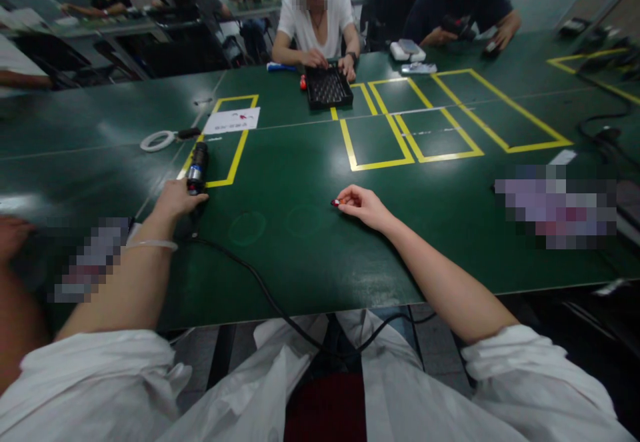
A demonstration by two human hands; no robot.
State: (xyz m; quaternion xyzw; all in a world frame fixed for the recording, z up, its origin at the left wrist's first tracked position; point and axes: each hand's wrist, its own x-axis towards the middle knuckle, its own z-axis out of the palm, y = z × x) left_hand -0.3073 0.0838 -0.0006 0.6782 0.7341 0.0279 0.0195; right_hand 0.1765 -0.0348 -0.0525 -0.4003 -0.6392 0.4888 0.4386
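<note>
My left hand is closed around the near end of a black cylinder with a silver-blue band, at the left side of the green table. Its exact kind I cannot make out. My right hand is just right of the table's middle, thumb and fingers pinched on a small dark-red piece with a pale and orange part. The fingers partly cover that piece. Beyond the left hand, a white printed sheet lies across a yellow tape outline.
A black cable runs from near my left wrist over the table's front edge. A white ring-shaped cord lies at the left. Across the table a person works at a black tray. Several yellow tape frames mark the right half.
</note>
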